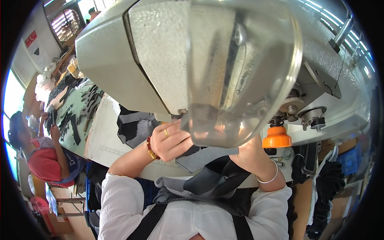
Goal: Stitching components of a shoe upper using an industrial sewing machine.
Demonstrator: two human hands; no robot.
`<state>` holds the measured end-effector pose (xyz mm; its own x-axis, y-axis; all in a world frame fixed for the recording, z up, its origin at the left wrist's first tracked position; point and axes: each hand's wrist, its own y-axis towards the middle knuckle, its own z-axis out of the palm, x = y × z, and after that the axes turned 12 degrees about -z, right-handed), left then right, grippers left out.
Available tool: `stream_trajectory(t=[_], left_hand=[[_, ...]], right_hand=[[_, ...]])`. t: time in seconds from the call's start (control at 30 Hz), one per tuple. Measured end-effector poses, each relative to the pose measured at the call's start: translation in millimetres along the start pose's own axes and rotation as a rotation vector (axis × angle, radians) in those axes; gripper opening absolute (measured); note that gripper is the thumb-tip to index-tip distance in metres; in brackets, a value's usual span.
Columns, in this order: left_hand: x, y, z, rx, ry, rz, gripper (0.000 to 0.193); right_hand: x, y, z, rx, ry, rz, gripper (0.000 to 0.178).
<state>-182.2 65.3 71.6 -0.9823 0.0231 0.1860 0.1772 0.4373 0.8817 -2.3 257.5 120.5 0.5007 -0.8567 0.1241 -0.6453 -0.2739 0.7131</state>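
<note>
A large pale sewing machine head (160,52) fills the upper middle, with a clear plastic guard (276,108) on its front. Below it, my left hand (170,140) has bent, closed fingers close to the machine's needle area; the guard and machine hide the fingertips and what they grip. Grey fabric (206,157) with black parts runs from beneath the machine toward my lap. My right hand (254,156) pinches this fabric at its right edge, its fingertips partly behind the guard. Black and grey folds (212,178) hang over the table's near edge.
Cut grey and black pieces (136,126) lie left of the machine on a white table (102,138). An orange knob (277,138) sticks out at right. Another person (46,154) works at a green table (74,114) on the left. Dark cloth (328,192) hangs at right.
</note>
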Motion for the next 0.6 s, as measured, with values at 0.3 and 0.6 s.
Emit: stream_trajectory(t=[0.3, 0.6], left_hand=[[2, -4, 2, -0.015, -0.059, -0.009, 0.024], [4, -16, 8, 0.12, -0.036, -0.077, 0.03]], right_hand=[[-5, -1, 3, -0.036, 0.073, -0.023, 0.034], [-4, -2, 1, -0.005, 0.045, -0.029, 0.032]])
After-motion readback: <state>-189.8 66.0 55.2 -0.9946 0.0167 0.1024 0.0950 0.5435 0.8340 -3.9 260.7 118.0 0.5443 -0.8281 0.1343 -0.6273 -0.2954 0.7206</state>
